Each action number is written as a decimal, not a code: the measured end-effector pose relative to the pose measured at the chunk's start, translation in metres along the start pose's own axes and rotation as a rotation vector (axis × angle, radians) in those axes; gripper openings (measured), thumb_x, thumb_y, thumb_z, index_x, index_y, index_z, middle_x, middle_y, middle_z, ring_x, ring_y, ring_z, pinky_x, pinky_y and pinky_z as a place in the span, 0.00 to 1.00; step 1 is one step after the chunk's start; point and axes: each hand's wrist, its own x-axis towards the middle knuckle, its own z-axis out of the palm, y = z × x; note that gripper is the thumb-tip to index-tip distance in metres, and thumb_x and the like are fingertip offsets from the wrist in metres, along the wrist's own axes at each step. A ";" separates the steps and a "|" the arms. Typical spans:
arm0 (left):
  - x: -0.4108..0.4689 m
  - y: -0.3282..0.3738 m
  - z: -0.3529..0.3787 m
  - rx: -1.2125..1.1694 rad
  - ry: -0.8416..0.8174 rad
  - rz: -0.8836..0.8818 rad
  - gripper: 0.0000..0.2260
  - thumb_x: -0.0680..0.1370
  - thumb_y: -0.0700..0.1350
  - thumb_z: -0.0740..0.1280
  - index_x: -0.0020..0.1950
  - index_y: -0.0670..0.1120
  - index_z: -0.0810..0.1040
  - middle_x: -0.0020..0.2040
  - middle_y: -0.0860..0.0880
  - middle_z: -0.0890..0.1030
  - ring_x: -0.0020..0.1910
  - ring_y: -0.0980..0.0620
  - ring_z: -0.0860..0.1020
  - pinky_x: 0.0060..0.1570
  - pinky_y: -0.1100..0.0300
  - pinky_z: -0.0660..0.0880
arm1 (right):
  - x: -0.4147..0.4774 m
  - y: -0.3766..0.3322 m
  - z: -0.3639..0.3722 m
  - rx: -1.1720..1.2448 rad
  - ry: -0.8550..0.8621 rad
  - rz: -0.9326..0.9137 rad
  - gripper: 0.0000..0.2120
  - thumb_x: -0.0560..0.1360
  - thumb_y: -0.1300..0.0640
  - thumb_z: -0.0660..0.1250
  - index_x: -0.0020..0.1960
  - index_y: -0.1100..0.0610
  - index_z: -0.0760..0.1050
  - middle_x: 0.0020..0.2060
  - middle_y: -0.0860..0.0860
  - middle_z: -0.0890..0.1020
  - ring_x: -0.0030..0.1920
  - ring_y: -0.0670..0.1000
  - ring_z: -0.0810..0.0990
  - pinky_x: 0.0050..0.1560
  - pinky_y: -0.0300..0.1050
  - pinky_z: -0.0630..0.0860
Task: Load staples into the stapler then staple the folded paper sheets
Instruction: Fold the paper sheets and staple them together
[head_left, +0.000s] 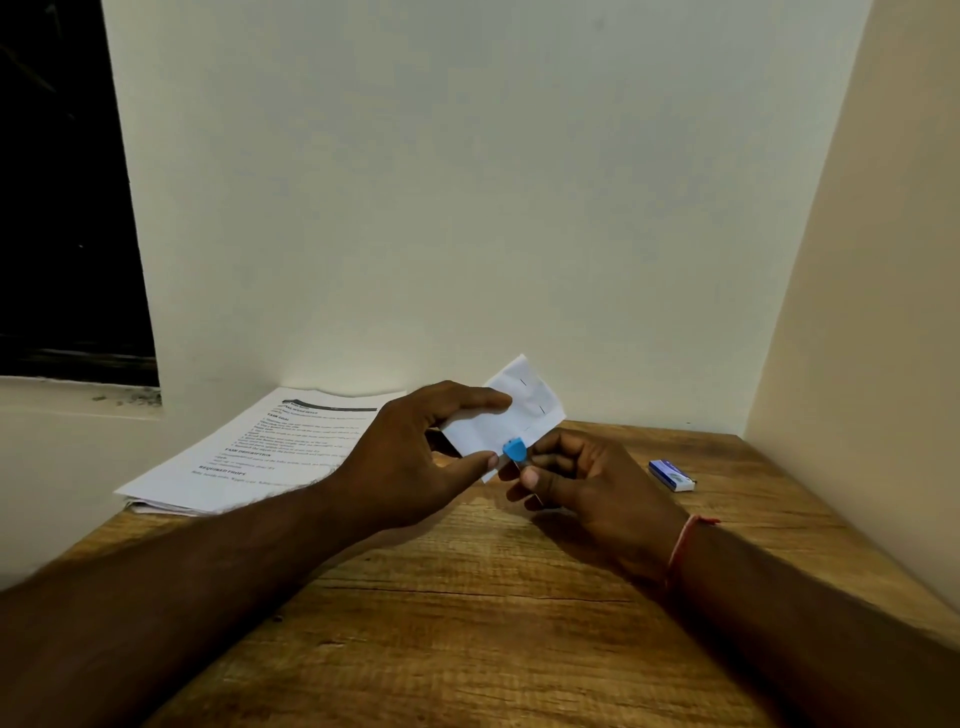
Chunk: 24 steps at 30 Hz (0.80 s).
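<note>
Stapler (515, 449) mostly hidden, right hand (587, 493) gripping

- Small study or home-office corner, going by the furniture and paperwork.
- Wood-grain desk (467, 623) sits in a corner where two plain cream walls meet: back wall (415, 182) and side wall (857, 260) on the right.
- Window (62, 182) on the left, dark outside. Its painted sill (78, 400) has some grit on it.
- Stack of printed sheets (244, 457) with typed headings and numbered lines lies at the desk's left rear, up against the back wall.
- Small blue-and-white box of staples (671, 475) lies on the desk's right side, so ordinary stationery.
- Dim, warm indoor light.
</note>
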 end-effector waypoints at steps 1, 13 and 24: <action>0.000 0.000 0.000 -0.002 0.000 0.000 0.25 0.75 0.41 0.85 0.69 0.56 0.85 0.62 0.61 0.86 0.60 0.58 0.86 0.54 0.56 0.87 | 0.000 0.000 0.000 -0.013 0.003 -0.005 0.09 0.83 0.63 0.73 0.63 0.60 0.84 0.55 0.53 0.92 0.55 0.54 0.91 0.59 0.49 0.86; 0.000 0.001 0.001 -0.006 0.004 -0.009 0.25 0.74 0.42 0.85 0.69 0.57 0.85 0.62 0.61 0.86 0.62 0.60 0.85 0.54 0.60 0.87 | 0.000 -0.002 0.001 -0.045 0.018 0.009 0.08 0.83 0.64 0.72 0.62 0.59 0.85 0.52 0.53 0.92 0.53 0.54 0.91 0.56 0.47 0.87; 0.000 -0.001 -0.001 0.021 -0.004 -0.014 0.26 0.75 0.45 0.85 0.70 0.58 0.84 0.65 0.61 0.85 0.63 0.59 0.84 0.51 0.61 0.86 | 0.002 -0.006 0.005 -0.142 0.045 -0.004 0.06 0.83 0.62 0.74 0.58 0.56 0.86 0.48 0.51 0.92 0.47 0.49 0.91 0.51 0.43 0.86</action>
